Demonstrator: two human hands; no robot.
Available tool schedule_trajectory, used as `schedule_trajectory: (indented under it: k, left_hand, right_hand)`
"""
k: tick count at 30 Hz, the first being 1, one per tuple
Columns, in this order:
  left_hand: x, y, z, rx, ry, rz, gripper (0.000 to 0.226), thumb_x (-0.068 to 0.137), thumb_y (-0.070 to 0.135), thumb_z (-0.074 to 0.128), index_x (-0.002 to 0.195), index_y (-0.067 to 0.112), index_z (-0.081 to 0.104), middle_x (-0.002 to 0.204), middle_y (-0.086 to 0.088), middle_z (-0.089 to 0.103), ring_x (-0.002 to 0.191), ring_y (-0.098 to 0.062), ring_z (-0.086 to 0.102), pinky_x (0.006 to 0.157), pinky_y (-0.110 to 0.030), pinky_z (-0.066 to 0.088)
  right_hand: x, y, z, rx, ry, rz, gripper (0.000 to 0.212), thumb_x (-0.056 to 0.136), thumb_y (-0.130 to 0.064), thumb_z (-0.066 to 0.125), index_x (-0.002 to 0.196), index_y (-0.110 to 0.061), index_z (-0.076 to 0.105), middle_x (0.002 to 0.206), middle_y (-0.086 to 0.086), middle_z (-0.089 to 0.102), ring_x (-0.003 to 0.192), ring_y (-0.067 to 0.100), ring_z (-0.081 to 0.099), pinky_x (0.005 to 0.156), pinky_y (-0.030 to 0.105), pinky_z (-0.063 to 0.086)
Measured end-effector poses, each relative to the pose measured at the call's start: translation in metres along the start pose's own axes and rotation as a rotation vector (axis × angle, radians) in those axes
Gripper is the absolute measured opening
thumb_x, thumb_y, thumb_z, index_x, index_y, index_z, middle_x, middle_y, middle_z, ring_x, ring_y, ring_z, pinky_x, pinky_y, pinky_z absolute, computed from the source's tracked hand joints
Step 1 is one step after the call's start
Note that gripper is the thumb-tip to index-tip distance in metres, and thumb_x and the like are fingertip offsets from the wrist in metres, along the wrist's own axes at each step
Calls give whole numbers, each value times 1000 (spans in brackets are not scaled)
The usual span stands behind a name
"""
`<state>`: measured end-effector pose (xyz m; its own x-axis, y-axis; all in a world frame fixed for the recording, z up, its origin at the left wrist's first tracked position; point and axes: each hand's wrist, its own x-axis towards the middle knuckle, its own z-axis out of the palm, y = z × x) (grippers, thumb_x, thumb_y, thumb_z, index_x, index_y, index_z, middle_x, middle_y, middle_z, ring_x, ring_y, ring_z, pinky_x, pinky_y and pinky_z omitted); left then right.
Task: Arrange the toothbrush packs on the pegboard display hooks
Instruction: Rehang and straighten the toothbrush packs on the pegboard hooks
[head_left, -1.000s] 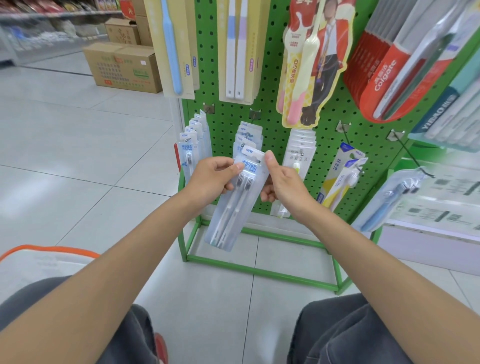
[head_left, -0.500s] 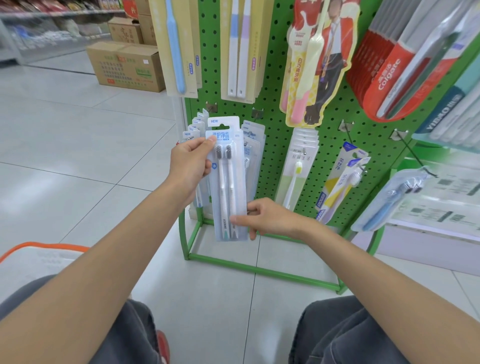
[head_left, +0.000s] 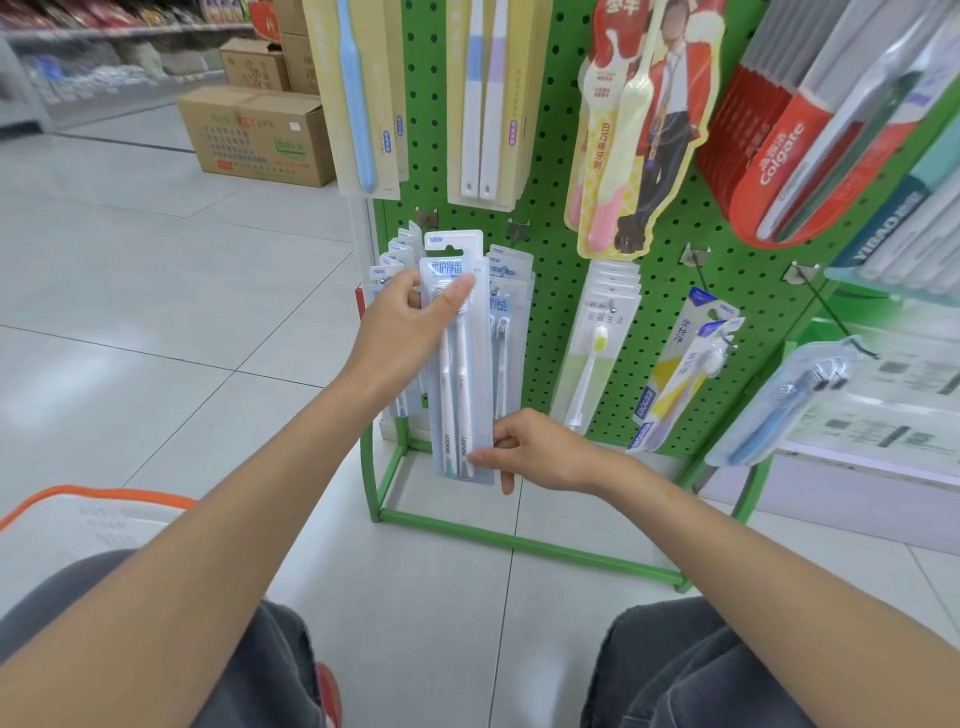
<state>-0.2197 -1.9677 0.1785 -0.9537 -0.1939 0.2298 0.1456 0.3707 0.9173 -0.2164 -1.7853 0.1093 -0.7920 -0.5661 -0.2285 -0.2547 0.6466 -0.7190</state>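
Observation:
A clear toothbrush pack (head_left: 460, 374) with two white brushes and a blue label stands upright in front of the green pegboard (head_left: 561, 244). My left hand (head_left: 402, 332) pinches its upper part, thumb across the label. My right hand (head_left: 535, 452) pinches its lower right corner. Its hang tab is level with the hook (head_left: 426, 218) that carries a row of like packs (head_left: 392, 260) at the board's lower left. A second row of the same packs (head_left: 511, 291) hangs just right of it, partly hidden by the held pack.
More toothbrush packs hang across the board: beige ones (head_left: 363, 98) above, red Colgate packs (head_left: 779, 145) upper right, a yellow-headed brush pack (head_left: 597, 338). The stand's green floor frame (head_left: 519, 540) juts toward me. An orange-rimmed white bin (head_left: 78, 525) sits lower left. Cardboard boxes (head_left: 254, 135) stand behind.
The pack went from tilted and low to upright and raised against the lower-left hooks. My right hand slid from its top edge down to its bottom corner.

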Motion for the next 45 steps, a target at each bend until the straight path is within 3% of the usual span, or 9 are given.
schedule_trajectory:
  k: [3, 12, 16, 22, 26, 30, 36, 40, 45]
  left_hand:
    - [-5, 2, -1, 113, 1, 20, 47, 78, 56, 72, 114, 30, 58, 94, 16, 64, 79, 2, 57, 69, -19, 47]
    - [-6, 1, -1, 191, 1, -18, 75, 62, 66, 76, 120, 27, 48, 104, 13, 65, 94, -12, 64, 85, -44, 55]
    - [-6, 5, -2, 79, 9, -74, 69, 62, 64, 75, 116, 30, 51, 104, 15, 65, 96, -10, 64, 87, -41, 54]
    - [-4, 7, -1, -102, -22, -87, 36, 86, 36, 69, 113, 19, 52, 86, 10, 52, 76, -6, 53, 78, -28, 48]
    - [-6, 11, -3, -43, -34, -65, 95, 68, 62, 66, 149, 27, 30, 126, 4, 55, 103, -9, 59, 91, -36, 53]
    - [-6, 10, -3, -67, 7, -24, 80, 84, 44, 67, 152, 29, 28, 131, 0, 57, 106, -13, 65, 93, -43, 55]
    - [-7, 11, -4, -201, 47, -44, 33, 100, 10, 51, 131, 19, 56, 100, 8, 72, 82, -3, 71, 64, -19, 55]
    - [-6, 10, -4, -201, 53, -105, 27, 101, 13, 48, 124, 18, 61, 98, 7, 71, 77, -2, 69, 60, -17, 53]
    - [-7, 5, 0, -212, -46, -177, 25, 103, 16, 44, 113, 28, 62, 107, 5, 72, 94, -15, 70, 87, -40, 57]
  right_hand:
    - [0, -1, -2, 34, -16, -19, 38, 95, -36, 62, 76, -4, 61, 70, 16, 71, 41, 7, 35, 43, 20, 29]
    - [1, -3, 7, 75, 41, -50, 39, 95, -31, 63, 91, 7, 61, 71, 24, 58, 48, 1, 46, 53, 24, 33]
    - [1, -6, 9, 195, -1, -84, 8, 89, -22, 69, 94, -22, 64, 73, -9, 67, 65, 3, 56, 66, 24, 48]
    - [-1, -9, 11, 18, 123, -150, 39, 94, -20, 51, 127, -41, 44, 74, 1, 47, 63, 15, 41, 61, 37, 43]
    - [-6, -16, 12, -54, 161, -165, 75, 99, -19, 41, 150, -51, -3, 75, 15, 49, 54, 17, 37, 55, 31, 36]
    - [-4, -18, 14, 59, 199, -192, 90, 96, -32, 59, 152, -44, -10, 131, -4, 48, 99, 6, 53, 92, 27, 47]
    - [1, -16, 11, 234, 240, -174, 107, 74, -38, 84, 152, -42, 11, 101, -18, 57, 80, -10, 55, 74, 14, 46]
    - [8, -8, 9, 228, 243, -86, 48, 79, -33, 80, 122, -25, 62, 88, 10, 73, 72, 18, 67, 70, 43, 57]
    - [4, -11, 8, 262, 239, -75, 23, 87, -25, 74, 108, -18, 69, 103, -2, 75, 94, 21, 70, 88, 46, 55]
